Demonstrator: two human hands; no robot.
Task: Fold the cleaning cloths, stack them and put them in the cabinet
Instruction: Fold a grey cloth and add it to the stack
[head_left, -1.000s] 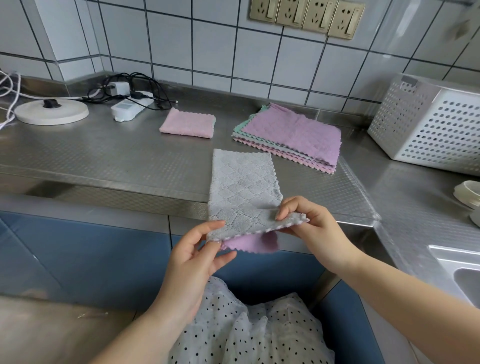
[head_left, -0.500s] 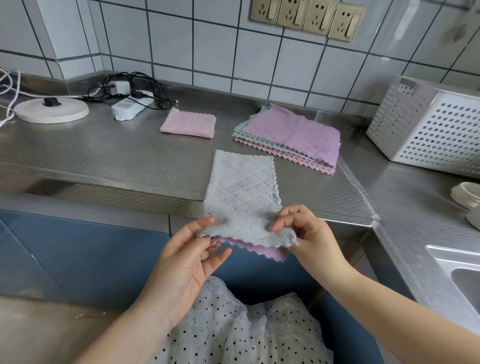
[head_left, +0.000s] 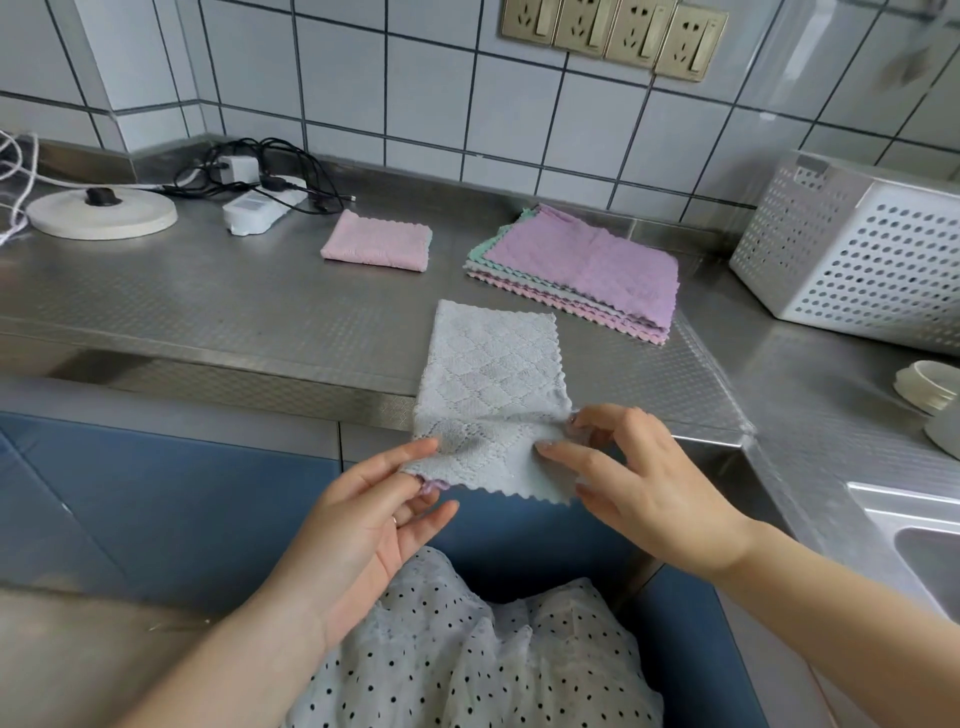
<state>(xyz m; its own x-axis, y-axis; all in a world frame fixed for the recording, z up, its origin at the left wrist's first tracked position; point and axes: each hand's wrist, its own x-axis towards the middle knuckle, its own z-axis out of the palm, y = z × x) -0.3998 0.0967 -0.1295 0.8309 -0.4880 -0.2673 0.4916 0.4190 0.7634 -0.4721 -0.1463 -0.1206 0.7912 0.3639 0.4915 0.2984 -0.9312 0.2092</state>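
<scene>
Steel counter (head_left: 218, 312) fills the scene from left to right, with a white perforated basket (head_left: 852, 249) at the far right. A stack of unfolded cloths (head_left: 587, 265), purple on top, lies at the far side, and one folded pink cloth (head_left: 376, 244) sits just left of it. The grey cloth (head_left: 493, 384) being worked lies half on the counter, its near end hanging over the front edge.

A second ago that near end was lifted clear, with a wide purple flap showing beneath; now it has been lowered and drawn flat, and only a sliver of purple shows at its left corner. The edges appear to have been lined up, so the lengthwise fold is judged done and the cross fold is likely next. One cloth is finished and the stack is untouched, so most of the task remains, and nothing has yet been carried to the cabinet.

The left hand (head_left: 374, 525) is held palm up under the near left corner, which is pinched between thumb and forefinger while the other fingers are spread loosely. The right hand (head_left: 644, 488) is held knuckles up at the near right corner, with the fingers curled onto the cloth's right edge and the thumb (head_left: 563, 460) laid on top of the fabric.
</scene>
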